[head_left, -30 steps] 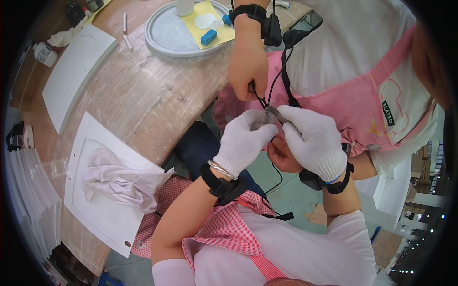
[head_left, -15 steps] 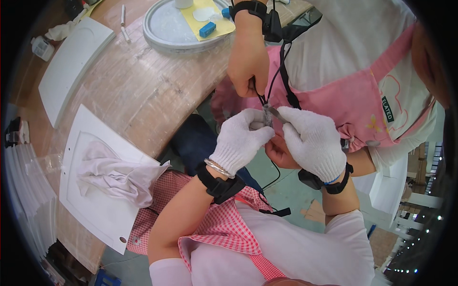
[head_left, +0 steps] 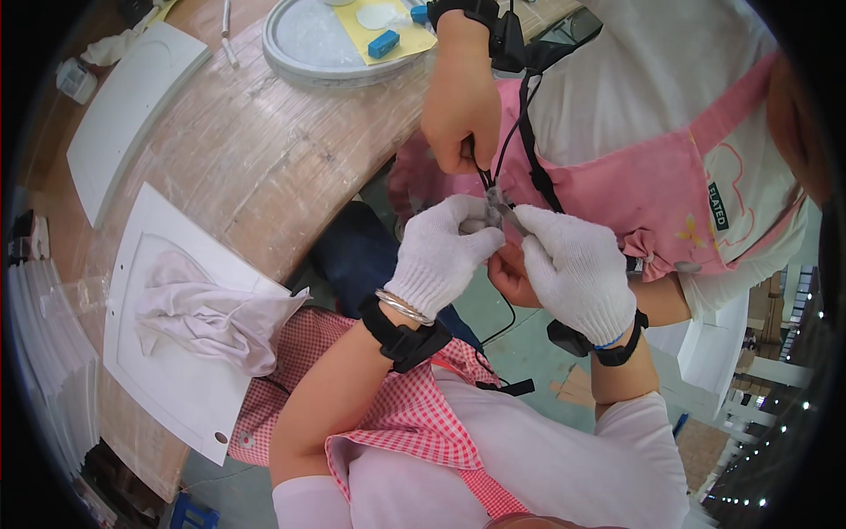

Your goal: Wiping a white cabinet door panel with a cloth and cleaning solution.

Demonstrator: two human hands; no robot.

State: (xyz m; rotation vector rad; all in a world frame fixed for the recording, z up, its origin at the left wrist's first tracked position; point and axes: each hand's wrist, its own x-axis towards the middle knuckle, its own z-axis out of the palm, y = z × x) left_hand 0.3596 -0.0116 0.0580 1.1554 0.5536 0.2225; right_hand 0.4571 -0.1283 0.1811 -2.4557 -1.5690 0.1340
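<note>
In a white knit glove, my left hand [head_left: 445,254] pinches a small greyish, fuzzy-looking bundle [head_left: 494,201] where black cords [head_left: 487,176] come together. My right hand [head_left: 577,264], also gloved, is closed on a thin metal blade [head_left: 508,216] whose tip lies against that bundle. Just above, a co-worker's bare hand [head_left: 460,115] grips the cords. The co-worker's other hand [head_left: 512,276] is below the bundle, partly behind my right glove. What lies inside the bundle cannot be made out.
To the left is a film-covered table [head_left: 264,167]. On it are a white panel [head_left: 167,406] with a crumpled cloth [head_left: 207,313], a curved white panel [head_left: 132,115] and a round grey tray [head_left: 304,70] with a blue block [head_left: 383,44]. The co-worker's pink apron [head_left: 599,185] is close ahead.
My view has shifted slightly. Both my hands keep their hold; the blade has turned a little against the bundle. The co-worker's hands stay at the cords.
</note>
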